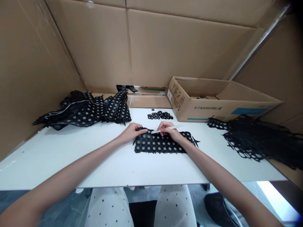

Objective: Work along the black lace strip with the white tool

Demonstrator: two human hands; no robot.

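Note:
A black rubber sheet (163, 147) with rows of ring shapes lies flat on the white table. My left hand (132, 132) pinches its upper left corner between thumb and fingers. In my right hand (169, 130) is a thin white stick (176, 126), held like a pen, its tip touching the sheet's upper part near my left thumb. Just beyond the sheet sits a loose cluster of small black rings (160, 115), with a single ring a little behind it.
Bundled perforated black sheets (87, 110) lie at the back left. An open cardboard box (201, 108) with a few rings inside stands at the back right. Black sheet scraps (258, 138) spread over the right side. Cardboard walls (151, 47) enclose the white table (106, 173).

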